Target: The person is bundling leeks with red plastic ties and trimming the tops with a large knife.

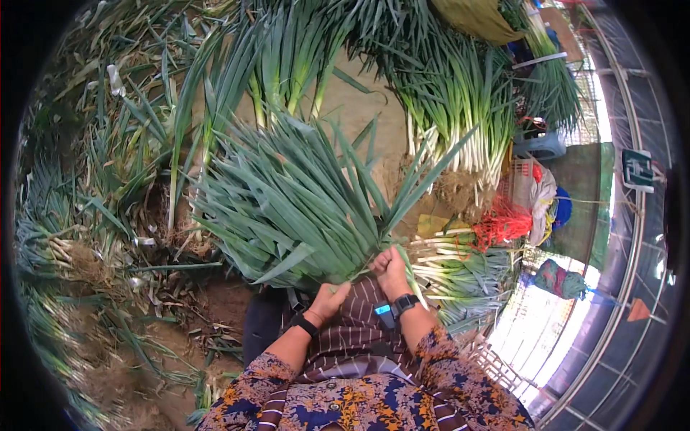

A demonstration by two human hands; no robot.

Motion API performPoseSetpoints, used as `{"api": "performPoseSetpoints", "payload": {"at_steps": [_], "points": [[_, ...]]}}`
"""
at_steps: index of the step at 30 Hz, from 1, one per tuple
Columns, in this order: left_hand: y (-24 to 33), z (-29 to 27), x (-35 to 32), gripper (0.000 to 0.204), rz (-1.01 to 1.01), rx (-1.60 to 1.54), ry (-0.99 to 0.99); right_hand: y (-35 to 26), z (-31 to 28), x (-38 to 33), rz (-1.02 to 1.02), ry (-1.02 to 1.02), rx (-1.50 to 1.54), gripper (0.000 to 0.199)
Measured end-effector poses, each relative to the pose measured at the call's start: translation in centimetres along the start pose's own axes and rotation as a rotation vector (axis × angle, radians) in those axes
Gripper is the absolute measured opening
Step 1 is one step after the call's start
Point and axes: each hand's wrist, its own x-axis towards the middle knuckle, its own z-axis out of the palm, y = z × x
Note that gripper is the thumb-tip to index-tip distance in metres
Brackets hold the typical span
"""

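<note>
Green leek bunch (302,208) pinched by our left hand (329,298) and right hand (392,269); sorted stalks (460,269) lie beside it, heaps (460,108) beyond remain.

Dark green square sign (637,169) far right, perhaps on fence.

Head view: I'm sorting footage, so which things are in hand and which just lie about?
In hand: leek bunch, gripped by left hand and right hand.
Lying about: leek pile, red netting, trimmed leaves, blue crate.
</note>
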Motion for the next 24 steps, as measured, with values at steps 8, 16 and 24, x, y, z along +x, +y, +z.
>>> {"api": "performPoseSetpoints", "payload": {"at_steps": [8, 16, 24], "points": [[2.2, 1.7, -4.6, 0.038, 0.417, 0.429, -0.047, -0.3, 0.5, -4.9, 0.041, 0.075, -0.015, 0.036], [0.0, 1.3, -2.6, 0.041, 0.336, 0.669, -0.085, 0.0, 0.7, 5.0, -0.021, 0.286, -0.214, 0.032], [-0.5, 1.3, -2.0, 0.038, 0.609, 0.676, -0.053, -1.1, 0.2, 2.8, -0.015, 0.322, -0.129, 0.023]]}}
